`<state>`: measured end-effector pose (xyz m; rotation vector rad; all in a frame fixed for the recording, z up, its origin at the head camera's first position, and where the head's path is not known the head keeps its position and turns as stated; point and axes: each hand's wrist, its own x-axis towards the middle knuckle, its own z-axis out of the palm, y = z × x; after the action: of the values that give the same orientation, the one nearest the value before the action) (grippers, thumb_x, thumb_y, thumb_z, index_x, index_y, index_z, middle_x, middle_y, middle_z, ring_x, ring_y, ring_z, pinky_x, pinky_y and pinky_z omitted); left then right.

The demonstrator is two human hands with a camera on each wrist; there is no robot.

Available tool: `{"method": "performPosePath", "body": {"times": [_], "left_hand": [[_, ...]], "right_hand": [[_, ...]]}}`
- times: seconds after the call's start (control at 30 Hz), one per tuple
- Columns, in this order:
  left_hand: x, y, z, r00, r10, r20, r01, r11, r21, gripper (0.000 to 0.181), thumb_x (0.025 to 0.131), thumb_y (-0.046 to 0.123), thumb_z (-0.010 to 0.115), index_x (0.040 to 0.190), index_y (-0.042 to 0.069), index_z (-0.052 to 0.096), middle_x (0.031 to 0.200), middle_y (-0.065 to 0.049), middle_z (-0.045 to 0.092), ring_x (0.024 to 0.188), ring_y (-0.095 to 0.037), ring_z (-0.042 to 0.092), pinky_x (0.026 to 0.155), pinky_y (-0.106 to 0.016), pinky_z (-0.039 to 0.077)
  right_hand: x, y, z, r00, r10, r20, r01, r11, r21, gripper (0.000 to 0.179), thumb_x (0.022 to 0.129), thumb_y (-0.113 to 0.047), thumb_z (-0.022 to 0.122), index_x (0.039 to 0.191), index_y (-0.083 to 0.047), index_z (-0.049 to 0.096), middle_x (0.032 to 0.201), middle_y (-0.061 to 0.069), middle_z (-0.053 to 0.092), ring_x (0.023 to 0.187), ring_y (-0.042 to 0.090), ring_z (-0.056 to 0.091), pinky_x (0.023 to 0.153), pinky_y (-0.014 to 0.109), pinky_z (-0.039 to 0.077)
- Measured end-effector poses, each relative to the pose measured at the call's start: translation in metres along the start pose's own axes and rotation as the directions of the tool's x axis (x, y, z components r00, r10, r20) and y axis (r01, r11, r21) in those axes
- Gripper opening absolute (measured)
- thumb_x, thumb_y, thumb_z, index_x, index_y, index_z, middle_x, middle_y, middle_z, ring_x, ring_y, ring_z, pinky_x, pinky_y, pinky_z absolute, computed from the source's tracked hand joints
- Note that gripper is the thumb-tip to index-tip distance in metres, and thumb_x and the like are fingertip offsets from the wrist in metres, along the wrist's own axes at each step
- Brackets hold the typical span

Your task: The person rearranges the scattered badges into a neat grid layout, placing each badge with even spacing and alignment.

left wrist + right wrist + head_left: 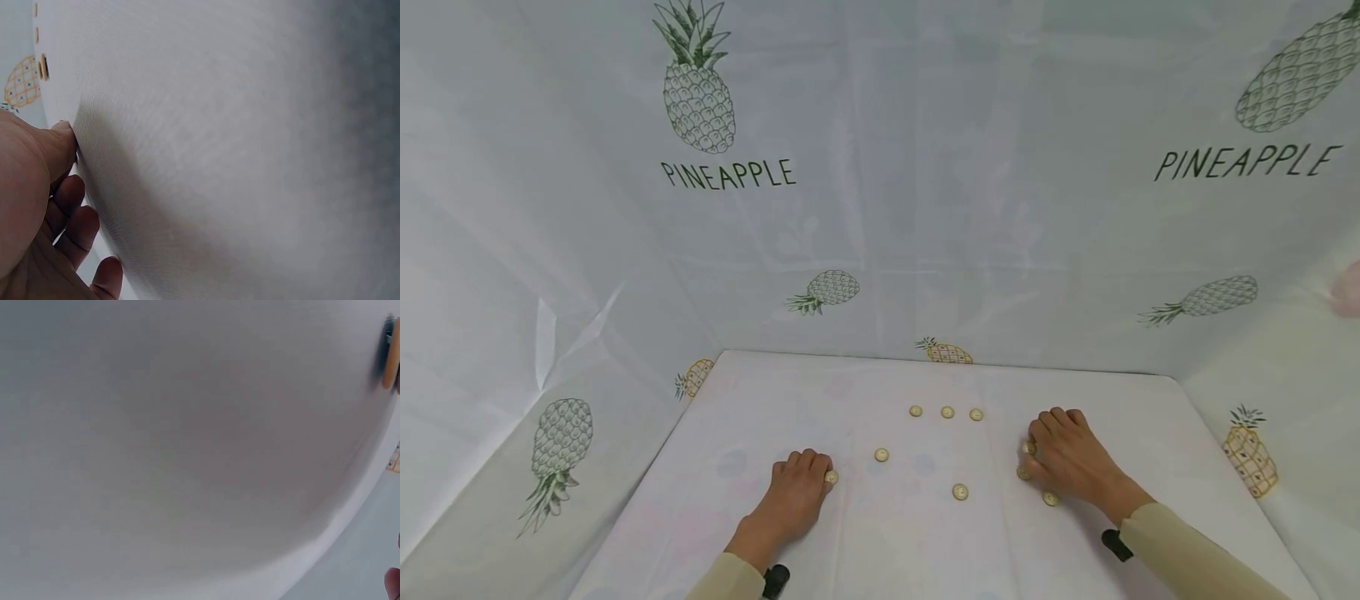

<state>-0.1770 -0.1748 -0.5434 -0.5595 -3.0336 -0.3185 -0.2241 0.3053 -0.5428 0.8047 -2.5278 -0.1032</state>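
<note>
Small round pale-yellow discs with dark marks on top lie on a white-covered table. My left hand [795,493], fingers curled, pinches one disc [831,477] at its thumb side, down at the tabletop. In the left wrist view the thumb [59,147] touches the cloth, and that disc is hidden. On the right, my right hand [1070,458] holds a disc [1028,447] between thumb and bent forefinger. Another disc [1023,472] lies against its thumb, and a further disc [1050,498] sits just below the palm. The right wrist view barely catches a fingertip [392,582].
Between the hands lie one disc [882,455] and another disc [960,492]. Farther back, three discs form a row, the middle disc [947,412] among them. A white pineapple-print sheet [925,208] walls the table [760,392] at back and sides.
</note>
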Motion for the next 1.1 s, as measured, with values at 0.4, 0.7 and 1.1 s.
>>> {"method": "performPosePath", "body": {"times": [0.4,0.7,1.1], "left_hand": [[0.002,0.001,-0.002,1.000,0.001,-0.010,0.000,1.000,0.015,0.015,0.105,0.025,0.067,0.109,0.015,0.058,0.106,-0.002,0.057,0.096,-0.019,0.049,0.087,-0.050,0.044],[0.002,0.001,-0.001,1.000,-0.007,0.003,0.007,1.000,0.007,0.014,0.104,0.024,0.068,0.109,0.016,0.058,0.106,0.000,0.056,0.096,-0.020,0.048,0.088,-0.051,0.044],[0.001,-0.002,0.002,1.000,-0.002,-0.011,0.003,1.000,0.021,0.017,0.103,0.025,0.070,0.109,0.015,0.058,0.105,-0.001,0.056,0.097,-0.020,0.049,0.087,-0.051,0.044]], "right_hand": [[0.031,-0.016,0.009,0.998,0.023,0.050,-0.024,0.999,0.025,0.022,0.089,-0.031,0.066,0.087,-0.011,0.057,0.084,0.000,0.050,0.084,0.021,0.045,0.084,0.046,0.040],[0.053,-0.032,0.016,0.990,0.037,0.136,-0.051,0.993,0.106,0.022,0.092,-0.032,0.072,0.089,-0.014,0.059,0.087,-0.002,0.054,0.089,0.021,0.047,0.088,0.046,0.040],[0.062,-0.040,0.028,0.984,0.050,0.172,-0.072,0.989,0.128,0.020,0.089,-0.030,0.070,0.084,-0.017,0.055,0.082,-0.005,0.050,0.085,0.018,0.045,0.085,0.044,0.039]]}}
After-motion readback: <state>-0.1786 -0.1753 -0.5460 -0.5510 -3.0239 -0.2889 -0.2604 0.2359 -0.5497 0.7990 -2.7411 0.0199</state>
